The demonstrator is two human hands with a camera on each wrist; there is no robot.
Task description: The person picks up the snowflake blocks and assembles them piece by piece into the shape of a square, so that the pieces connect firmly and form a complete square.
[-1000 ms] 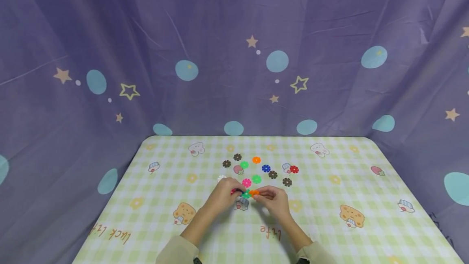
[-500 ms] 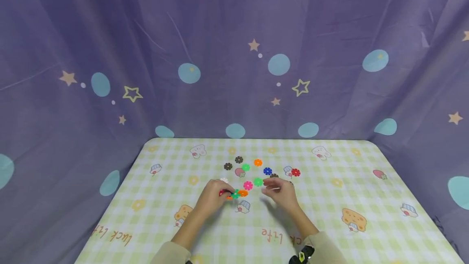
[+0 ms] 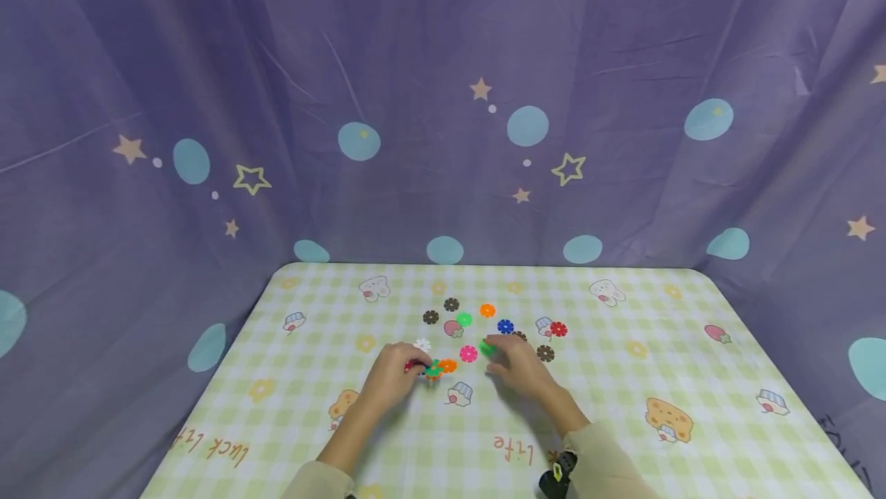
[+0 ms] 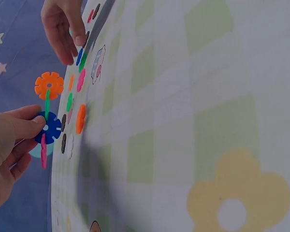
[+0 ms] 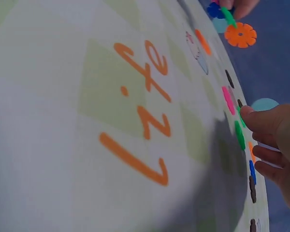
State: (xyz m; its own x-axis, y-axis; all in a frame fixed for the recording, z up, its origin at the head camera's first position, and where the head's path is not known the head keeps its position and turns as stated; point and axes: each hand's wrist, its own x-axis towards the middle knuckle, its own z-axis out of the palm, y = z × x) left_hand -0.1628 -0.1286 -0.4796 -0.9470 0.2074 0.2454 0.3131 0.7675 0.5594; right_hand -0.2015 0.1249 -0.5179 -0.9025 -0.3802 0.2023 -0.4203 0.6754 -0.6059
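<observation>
My left hand [image 3: 393, 380] pinches a blue notched snowflake disc [image 4: 50, 128] between thumb and fingers, just above the table. Joined to this disc are a pink one [image 4: 43, 151] and a green one [image 4: 47, 104]; an orange disc [image 4: 49, 85] is fixed to the green one's far end. My right hand [image 3: 524, 368] hovers at a loose green disc [image 3: 487, 347], partly covering it in the head view. Its thumb and fingers are apart, with nothing visible between them. A loose orange disc [image 4: 80, 119] lies on the table beneath the joined discs.
Several loose discs lie beyond the hands: pink [image 3: 468, 354], white [image 3: 422, 344], blue [image 3: 505, 326], red [image 3: 558, 328], orange [image 3: 487, 311], green [image 3: 464, 319] and dark brown [image 3: 431, 317]. A checked cloth covers the table [image 3: 298, 407]; a purple curtain [image 3: 415, 191] hangs behind it.
My right hand has let go of the orange disc on the joined piece and moved right to the loose green disc. My left hand has carried the joined discs leftward.
</observation>
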